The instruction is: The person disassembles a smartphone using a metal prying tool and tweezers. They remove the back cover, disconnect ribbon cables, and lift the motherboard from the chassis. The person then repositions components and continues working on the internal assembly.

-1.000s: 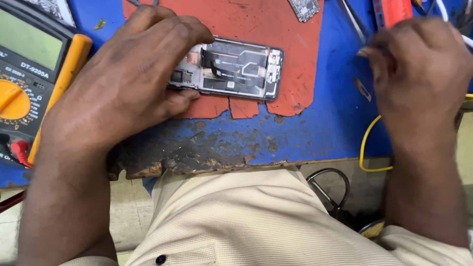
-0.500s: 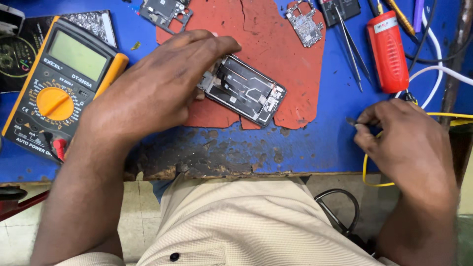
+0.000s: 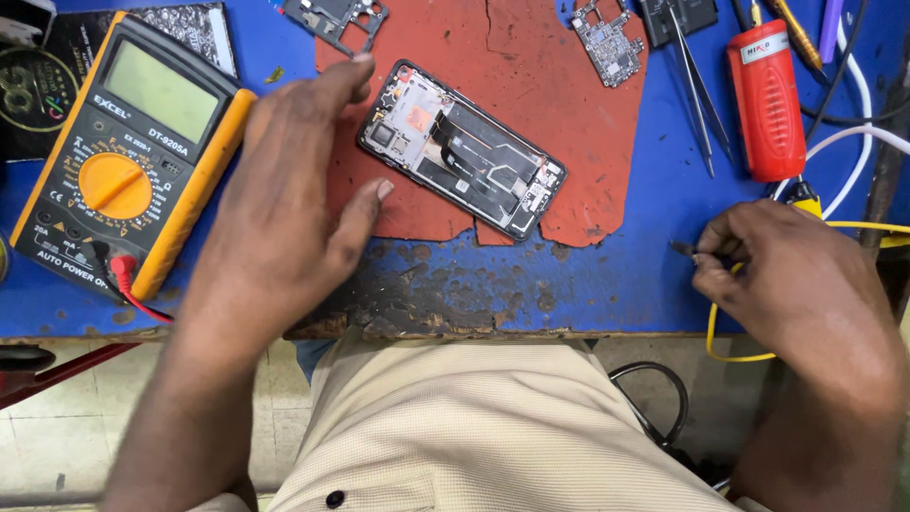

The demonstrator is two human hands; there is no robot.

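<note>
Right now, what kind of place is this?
Probably a phone repair bench: an opened black smartphone with bare internals lies on a torn red mat, beside a yellow-cased digital multimeter, steel tweezers and a loose green circuit board.

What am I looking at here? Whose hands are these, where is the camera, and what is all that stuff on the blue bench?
The picture comes from a camera worn on a person's head, looking down at their own two bare hands and lap. The left hand rests open beside an opened phone, its back cover off so the inner parts show; the thumb and a fingertip are right at its edge. The phone lies on a worn red mat on a blue bench top. The right hand pinches a small dark tool tip, near a yellow wire. To the left sits a yellow multimeter. Farther back lie a red pen-shaped tool, tweezers and a small circuit board.
</note>
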